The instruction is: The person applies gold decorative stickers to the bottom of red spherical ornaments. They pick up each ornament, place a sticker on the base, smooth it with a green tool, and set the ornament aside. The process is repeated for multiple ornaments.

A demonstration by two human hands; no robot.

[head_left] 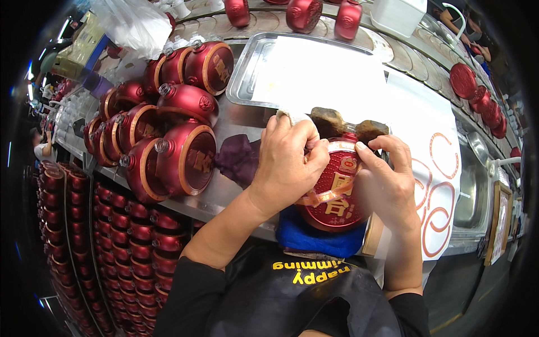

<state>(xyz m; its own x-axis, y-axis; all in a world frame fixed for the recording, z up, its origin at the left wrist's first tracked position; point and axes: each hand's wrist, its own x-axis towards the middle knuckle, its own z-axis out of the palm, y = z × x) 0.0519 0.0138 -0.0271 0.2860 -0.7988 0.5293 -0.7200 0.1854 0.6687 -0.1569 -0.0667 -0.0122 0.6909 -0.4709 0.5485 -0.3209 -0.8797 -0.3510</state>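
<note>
A round, flat-faced red bottle (337,212) with gold characters lies on a blue pad (321,240) in front of me. A thin ornamented strip (330,195) curls loosely across its face, and part of it follows the upper rim. My left hand (289,160) pinches the strip at the rim's left side, with a whitish cloth (296,117) by its fingers. My right hand (390,177) presses its thumb on the strip at the top right, fingers bent over the rim. Two dark brown lumps (328,121) flank the bottle's neck.
Several red bottles with orange-gold rims (188,160) crowd the left, beside a purple cloth (238,160). Behind is a metal tray (244,84) with white sheets. Ring-shaped strips (439,224) lie on white paper at right, near a sink (471,208). Beyond runs a conveyor (264,25) carrying bottles.
</note>
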